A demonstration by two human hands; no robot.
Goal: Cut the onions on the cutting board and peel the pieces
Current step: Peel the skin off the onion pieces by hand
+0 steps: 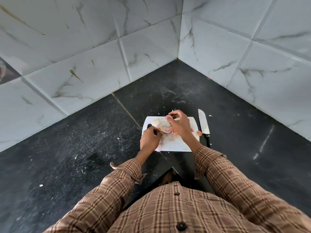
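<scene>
While my right hand [179, 126] holds an onion piece [168, 118] in a closed grip over the far edge of the cutting board [178, 145], my left hand [150, 137] pinches peel [165, 130]. The knife [204, 126] lies on the desk [84, 148], its tip pointing away from me.

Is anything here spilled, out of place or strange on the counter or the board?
Mostly small mess. Pale scraps lie scattered on the black counter around the cutting board, and an onion piece sits at the board's right edge, beside the knife. The knife lies off the board, on the counter. Nothing looks damaged.
</scene>
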